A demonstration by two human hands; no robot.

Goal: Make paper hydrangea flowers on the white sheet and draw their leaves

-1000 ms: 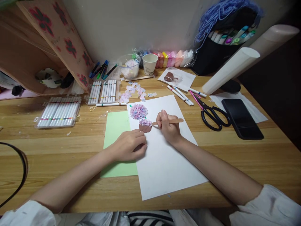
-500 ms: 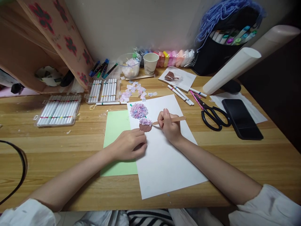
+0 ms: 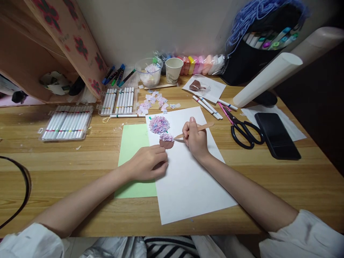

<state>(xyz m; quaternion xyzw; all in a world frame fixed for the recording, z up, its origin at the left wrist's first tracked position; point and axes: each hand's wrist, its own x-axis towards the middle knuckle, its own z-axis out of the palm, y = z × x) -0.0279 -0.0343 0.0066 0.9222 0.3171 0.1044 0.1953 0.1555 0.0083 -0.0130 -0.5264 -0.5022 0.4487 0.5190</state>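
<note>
My right hand (image 3: 195,140) is closed round a wooden craft stick (image 3: 205,126). The stick's tip meets the right edge of a brown pot shape (image 3: 167,144) topped with lilac paper bits, on a white sheet (image 3: 185,190). My left hand (image 3: 147,163) rests with fingers curled, its fingertips by the pot shape's lower left edge; nothing shows in it. Above the pot, a round pink, lilac and blue paper flower (image 3: 159,124) with small green bits sits on the same sheet. A light green sheet (image 3: 129,143) lies partly under the white one and my left hand.
Loose paper scraps (image 3: 152,102), a clear bowl (image 3: 149,73) and a paper cup (image 3: 173,70) stand behind. Marker cases (image 3: 67,123) lie left. To the right are black-handled scissors (image 3: 243,134), a phone (image 3: 278,136), loose markers (image 3: 208,106) and a white paper roll (image 3: 268,79).
The craft stick has tilted, its far end rising, as my right hand shifts slightly with it. My left hand stays in place. The whole view has moved a little.
</note>
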